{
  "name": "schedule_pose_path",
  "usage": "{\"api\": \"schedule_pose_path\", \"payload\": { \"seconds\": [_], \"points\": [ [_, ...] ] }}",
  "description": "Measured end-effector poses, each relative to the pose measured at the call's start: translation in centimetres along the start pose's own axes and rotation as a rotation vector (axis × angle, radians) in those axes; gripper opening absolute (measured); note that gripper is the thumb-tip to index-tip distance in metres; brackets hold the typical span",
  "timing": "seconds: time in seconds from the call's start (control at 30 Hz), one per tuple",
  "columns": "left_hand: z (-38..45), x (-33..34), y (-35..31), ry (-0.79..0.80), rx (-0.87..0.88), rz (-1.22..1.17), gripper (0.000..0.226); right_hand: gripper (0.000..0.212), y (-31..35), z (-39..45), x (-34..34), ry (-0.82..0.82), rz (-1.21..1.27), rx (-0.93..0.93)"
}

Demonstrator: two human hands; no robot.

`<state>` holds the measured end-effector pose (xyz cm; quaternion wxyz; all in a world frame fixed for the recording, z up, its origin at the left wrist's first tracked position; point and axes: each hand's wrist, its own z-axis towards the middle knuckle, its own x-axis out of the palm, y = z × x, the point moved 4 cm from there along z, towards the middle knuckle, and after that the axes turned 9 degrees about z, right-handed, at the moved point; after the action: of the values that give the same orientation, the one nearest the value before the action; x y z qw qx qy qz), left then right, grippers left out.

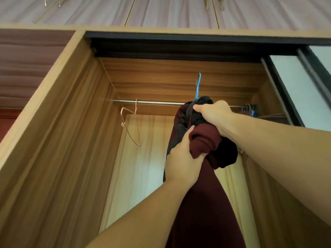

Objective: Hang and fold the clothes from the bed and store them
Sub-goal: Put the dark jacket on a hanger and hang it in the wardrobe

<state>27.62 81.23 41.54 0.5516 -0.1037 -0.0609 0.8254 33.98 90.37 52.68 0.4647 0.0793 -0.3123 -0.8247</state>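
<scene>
I look up into an open wooden wardrobe. A maroon garment (204, 203) with black parts hangs down from a blue hanger (197, 86), whose hook sticks up above the metal rail (157, 102), not on it. My right hand (213, 113) grips the bunched black fabric at the hanger's neck, just in front of the rail. Below it, my left hand (180, 158) grips a rolled fold of the maroon cloth. Most of the blue hanger is hidden inside the garment.
An empty pink wire hanger (131, 126) hangs on the rail at the left. More hangers (249, 110) cluster at the rail's right end. A sliding door (297, 90) stands at the right, upper cabinet doors (161, 9) above.
</scene>
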Motion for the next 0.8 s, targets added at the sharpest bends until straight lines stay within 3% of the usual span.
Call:
{"api": "schedule_pose_path", "payload": {
  "seconds": [0.33, 0.5, 0.8],
  "points": [
    [5.5, 3.6, 8.8, 0.014, 0.058, 0.097, 0.068, 0.044, -5.8, 6.8, 5.7, -0.055, -0.094, -0.086],
    [6.7, 5.5, 12.5, -0.038, 0.009, 0.092, 0.057, 0.041, -8.5, 9.2, 8.1, -0.069, -0.133, -0.125],
    [9.8, 8.5, 15.2, -0.105, -0.024, 0.105, 0.046, 0.044, -10.4, 14.0, 9.9, -0.061, -0.266, -0.207]
  ]
}}
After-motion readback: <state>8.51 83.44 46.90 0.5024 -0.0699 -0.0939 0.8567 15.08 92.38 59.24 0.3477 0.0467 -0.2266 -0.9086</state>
